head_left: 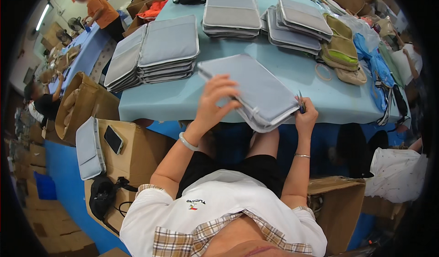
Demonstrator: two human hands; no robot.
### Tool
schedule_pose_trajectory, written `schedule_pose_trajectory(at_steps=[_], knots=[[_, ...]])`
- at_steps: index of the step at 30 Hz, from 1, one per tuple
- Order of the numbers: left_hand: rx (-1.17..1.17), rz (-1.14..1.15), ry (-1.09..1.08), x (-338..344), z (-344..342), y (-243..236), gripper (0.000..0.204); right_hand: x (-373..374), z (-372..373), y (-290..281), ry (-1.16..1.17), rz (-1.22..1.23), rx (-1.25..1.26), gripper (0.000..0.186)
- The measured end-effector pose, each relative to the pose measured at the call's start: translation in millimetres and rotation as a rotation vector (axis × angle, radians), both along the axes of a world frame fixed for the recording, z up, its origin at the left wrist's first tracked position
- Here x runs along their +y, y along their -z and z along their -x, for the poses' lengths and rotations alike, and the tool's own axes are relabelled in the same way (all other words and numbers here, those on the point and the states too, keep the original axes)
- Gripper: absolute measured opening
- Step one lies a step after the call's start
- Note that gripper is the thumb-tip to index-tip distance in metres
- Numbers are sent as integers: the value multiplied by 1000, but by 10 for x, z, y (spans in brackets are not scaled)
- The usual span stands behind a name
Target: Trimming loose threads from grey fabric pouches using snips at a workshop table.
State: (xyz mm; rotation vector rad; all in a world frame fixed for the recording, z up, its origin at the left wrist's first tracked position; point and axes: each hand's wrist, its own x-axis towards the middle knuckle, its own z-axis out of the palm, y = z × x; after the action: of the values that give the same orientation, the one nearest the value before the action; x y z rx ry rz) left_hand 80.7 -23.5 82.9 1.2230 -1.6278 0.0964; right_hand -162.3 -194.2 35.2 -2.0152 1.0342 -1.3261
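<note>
A flat light-grey zip case (256, 85) with pale edging lies tilted across the table's near edge in front of me. My left hand (215, 99) is raised over its left side, fingers spread and slightly blurred, holding nothing. At the case's right corner, my right hand (307, 113) is closed round a small pair of scissors (301, 102), blades pointing up. Whether that hand also pinches the corner of the case is hard to see.
Stacks of similar grey cases (168, 42) stand at the left, back middle (232, 12) and right (299, 21) of the blue-covered table (160, 104). Olive pouches (339, 44) lie at right. A cardboard box (141, 143) at my left bears a phone (113, 139) and another case (90, 149).
</note>
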Motion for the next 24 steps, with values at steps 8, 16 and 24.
schedule_pose_trajectory(at_steps=[8,16,24], knots=[[656,-376,104,-121,601,462,100,482,-311,-122,-39,-126,-205,7],[693,-392,28,-130,696,286,55,817,-496,-415,-205,-219,-471,15],[267,-68,-353,38,-190,-276,21,-92,260,-931,247,259,-389,10]])
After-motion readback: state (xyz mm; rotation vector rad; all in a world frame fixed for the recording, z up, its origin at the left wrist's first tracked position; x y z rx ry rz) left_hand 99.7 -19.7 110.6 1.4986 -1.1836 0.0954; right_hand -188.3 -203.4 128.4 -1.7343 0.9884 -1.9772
